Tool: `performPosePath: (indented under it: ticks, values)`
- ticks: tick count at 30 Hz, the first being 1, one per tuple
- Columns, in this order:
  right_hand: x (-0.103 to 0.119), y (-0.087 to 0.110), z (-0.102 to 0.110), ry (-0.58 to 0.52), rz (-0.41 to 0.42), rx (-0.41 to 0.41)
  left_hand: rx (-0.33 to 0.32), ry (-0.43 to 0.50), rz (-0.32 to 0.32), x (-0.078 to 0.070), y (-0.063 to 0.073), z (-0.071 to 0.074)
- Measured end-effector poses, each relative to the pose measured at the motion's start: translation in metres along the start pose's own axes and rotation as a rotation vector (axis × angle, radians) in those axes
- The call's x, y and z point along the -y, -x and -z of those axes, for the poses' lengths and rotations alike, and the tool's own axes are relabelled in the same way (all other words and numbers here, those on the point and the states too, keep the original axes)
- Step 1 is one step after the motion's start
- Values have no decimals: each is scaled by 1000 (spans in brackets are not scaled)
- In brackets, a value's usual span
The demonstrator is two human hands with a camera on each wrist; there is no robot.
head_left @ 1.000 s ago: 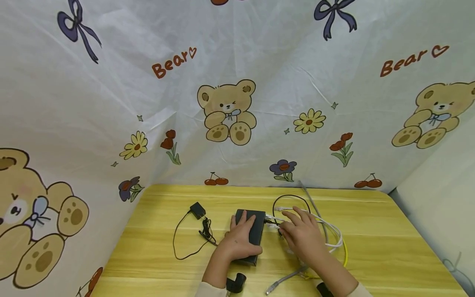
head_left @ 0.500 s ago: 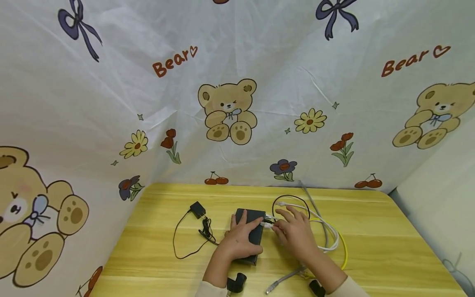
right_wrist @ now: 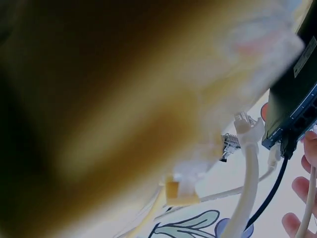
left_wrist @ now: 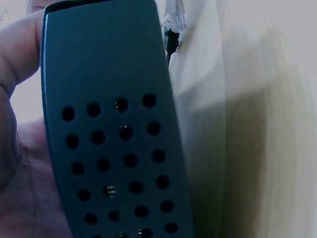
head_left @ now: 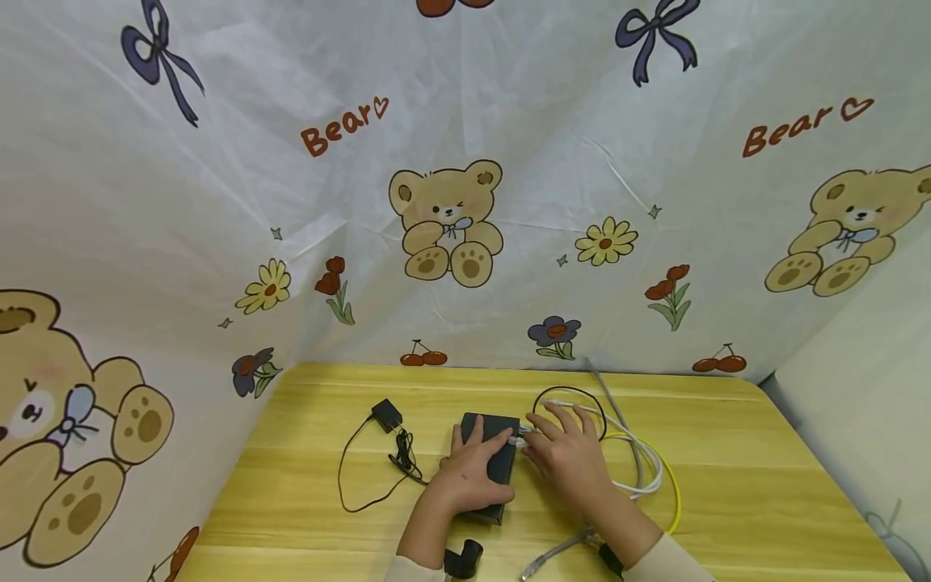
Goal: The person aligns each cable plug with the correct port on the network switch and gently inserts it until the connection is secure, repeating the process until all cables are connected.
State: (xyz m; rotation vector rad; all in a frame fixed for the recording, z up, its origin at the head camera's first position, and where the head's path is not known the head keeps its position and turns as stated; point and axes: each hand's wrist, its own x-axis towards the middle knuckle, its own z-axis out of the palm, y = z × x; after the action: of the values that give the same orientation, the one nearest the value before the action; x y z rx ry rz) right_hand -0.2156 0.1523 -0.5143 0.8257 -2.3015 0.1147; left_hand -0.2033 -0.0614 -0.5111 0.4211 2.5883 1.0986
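Observation:
My left hand (head_left: 465, 478) grips a black network switch (head_left: 502, 466), fingers across its top and thumb at the near right edge. In the left wrist view the switch (left_wrist: 106, 64) shows a face with rows of round holes, with a clear plug by its edge. At the port side, my right hand (head_left: 570, 461) pinches a white network cable, its plug (head_left: 516, 442) against the switch. In the right wrist view, fingertips (right_wrist: 310, 148) touch a white cable (right_wrist: 306, 203) beside the ports, and a black cable (right_wrist: 270, 191) is plugged in. Whether the white plug is seated is hidden.
A black power adapter (head_left: 386, 415) with a thin coiled cord lies left of the switch. Looped white cables (head_left: 655, 477), a yellow cable (head_left: 678, 497) and a grey cable plug (head_left: 533, 569) lie to the right and in front. A bear-print cloth hangs behind the table.
My right hand has moved left, up to the ports with the white cable, and the cable loops have shifted with it. My left hand has stayed on the switch.

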Motion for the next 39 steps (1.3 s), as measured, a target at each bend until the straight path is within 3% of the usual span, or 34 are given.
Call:
performPosePath:
  ticks: [7,21,32,39]
  values:
    - [1,2,1,-16,-15,17,-11,0,5,0,0,0]
    - [3,10,6,-106,-50,171,-17,34,3,2,1,3]
    - [4,7,2,-88,-116,208,-11,10,10,1,1,4]
    - [2,4,2,-105,-97,228,-12,6,8,2,0,4]
